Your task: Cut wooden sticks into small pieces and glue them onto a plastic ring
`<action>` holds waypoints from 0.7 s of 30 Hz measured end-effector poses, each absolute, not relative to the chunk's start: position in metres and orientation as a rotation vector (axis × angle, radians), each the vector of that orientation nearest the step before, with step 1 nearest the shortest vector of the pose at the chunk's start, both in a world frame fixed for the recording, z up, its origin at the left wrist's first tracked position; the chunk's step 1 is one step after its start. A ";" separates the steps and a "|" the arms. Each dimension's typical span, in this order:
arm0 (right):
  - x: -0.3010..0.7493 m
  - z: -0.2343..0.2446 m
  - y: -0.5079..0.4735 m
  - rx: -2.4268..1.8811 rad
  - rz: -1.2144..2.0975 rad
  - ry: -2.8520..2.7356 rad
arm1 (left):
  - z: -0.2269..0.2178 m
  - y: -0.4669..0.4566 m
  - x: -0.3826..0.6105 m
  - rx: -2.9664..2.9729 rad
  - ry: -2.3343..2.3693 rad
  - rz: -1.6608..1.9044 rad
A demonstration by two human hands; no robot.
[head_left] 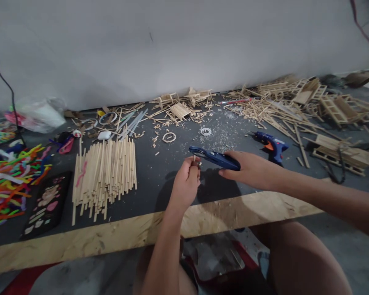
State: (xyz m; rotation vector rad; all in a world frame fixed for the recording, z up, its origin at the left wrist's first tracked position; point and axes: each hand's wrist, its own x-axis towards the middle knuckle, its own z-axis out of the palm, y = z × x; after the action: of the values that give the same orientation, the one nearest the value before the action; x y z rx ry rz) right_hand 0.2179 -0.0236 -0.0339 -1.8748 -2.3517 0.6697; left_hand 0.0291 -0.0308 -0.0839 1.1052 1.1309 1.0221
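Observation:
My right hand (250, 167) is wrapped round the handles of a pair of blue hand cutters (217, 158), whose head points left. Just under that head, my left hand (185, 182) pinches a short piece of wooden stick (194, 157) upright at the cutter's jaws. Whether the blades touch the wood is too small to tell. Beyond the hands lie a white ring (206, 131) and a many-sided ring of small wooden pieces (169, 137). To the left of my left hand rests a wide pile of pale wooden sticks (106, 174).
A blue glue gun (272, 144) lies right of my right hand. Wooden models (341, 108) and loose sticks crowd the back right. Coloured pipe cleaners (9, 184) and a dark phone (47, 203) are at left. The table's pale wooden edge (80, 241) runs along the front.

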 end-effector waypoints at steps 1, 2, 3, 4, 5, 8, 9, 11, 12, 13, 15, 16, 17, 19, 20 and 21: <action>0.215 -0.033 -0.027 -1.863 0.670 -2.347 | -0.083 -0.032 0.030 1.134 1.095 1.032; 0.212 -0.032 -0.030 -1.857 0.664 -2.343 | -0.082 -0.033 0.031 1.174 1.071 1.039; 0.210 -0.031 -0.032 -1.859 0.654 -2.339 | -0.082 -0.034 0.030 1.219 1.064 1.041; 0.208 -0.031 -0.034 -1.866 0.646 -2.335 | -0.082 -0.034 0.029 1.263 1.075 1.036; 0.207 -0.031 -0.035 -1.876 0.642 -2.333 | -0.082 -0.034 0.029 1.301 1.090 1.029; 0.204 -0.031 -0.036 -1.909 0.619 -2.329 | -0.082 -0.034 0.027 1.360 1.116 1.020; 0.203 -0.032 -0.037 -1.917 0.612 -2.327 | -0.082 -0.034 0.026 1.365 1.124 1.028; 0.201 -0.033 -0.037 -1.935 0.603 -2.317 | -0.082 -0.035 0.027 1.358 1.151 1.051; 0.200 -0.034 -0.037 -1.945 0.603 -2.310 | -0.081 -0.035 0.027 1.351 1.168 1.062; 0.199 -0.035 -0.037 -1.954 0.609 -2.303 | -0.081 -0.036 0.028 1.346 1.186 1.071; 0.196 -0.036 -0.037 -1.969 0.620 -2.291 | -0.080 -0.036 0.029 1.345 1.211 1.081; 0.195 -0.037 -0.037 -1.975 0.623 -2.286 | -0.080 -0.036 0.029 1.344 1.215 1.086; 0.194 -0.038 -0.037 -1.979 0.622 -2.281 | -0.081 -0.036 0.029 1.340 1.216 1.094; 0.192 -0.040 -0.036 -1.985 0.621 -2.273 | -0.082 -0.036 0.030 1.317 1.214 1.109; 0.191 -0.040 -0.036 -1.987 0.621 -2.269 | -0.083 -0.036 0.030 1.300 1.213 1.119; 0.191 -0.041 -0.036 -1.986 0.624 -2.267 | -0.084 -0.035 0.031 1.283 1.211 1.128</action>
State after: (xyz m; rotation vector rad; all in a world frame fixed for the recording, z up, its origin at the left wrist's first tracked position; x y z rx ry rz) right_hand 0.1908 -0.0357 -0.0408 -1.9863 -2.2672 0.6238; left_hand 0.0308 -0.0354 -0.0843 1.2828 1.2105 1.1277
